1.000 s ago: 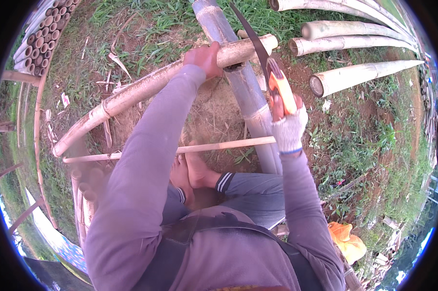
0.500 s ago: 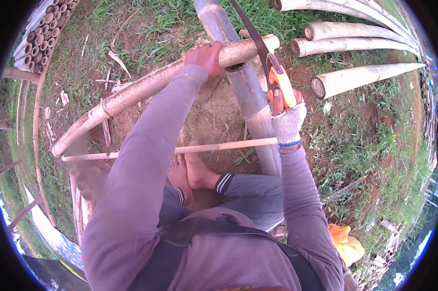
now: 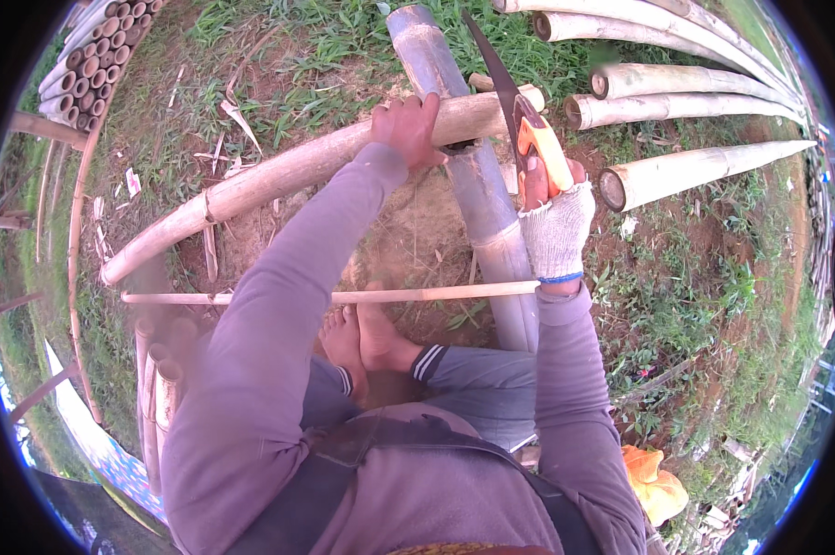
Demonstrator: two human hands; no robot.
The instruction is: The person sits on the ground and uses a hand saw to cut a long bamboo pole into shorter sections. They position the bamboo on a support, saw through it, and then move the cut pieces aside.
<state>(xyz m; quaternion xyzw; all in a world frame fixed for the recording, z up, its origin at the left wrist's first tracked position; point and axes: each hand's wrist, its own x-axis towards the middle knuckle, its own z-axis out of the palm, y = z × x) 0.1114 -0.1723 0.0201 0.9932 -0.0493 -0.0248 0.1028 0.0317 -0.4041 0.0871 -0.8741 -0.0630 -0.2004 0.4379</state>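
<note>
The left hand (image 3: 408, 128) is gripping the pale bamboo pole (image 3: 283, 174) from above, fingers bending over it; the pole is lying beneath fingers and palm, crossing the thick grey pole (image 3: 496, 227). The gloved right hand (image 3: 558, 211) is clasping the saw (image 3: 508, 92) by its orange handle (image 3: 549, 153), fingers wrapping round; whether the blade is touching the pale pole, I cannot tell.

Grassy ground (image 3: 676, 287) leaves room right of the right hand (image 3: 558, 220); grey bamboo (image 3: 488, 213) obstructs its left; a cut pole (image 3: 699, 174) lies ahead-right.
</note>
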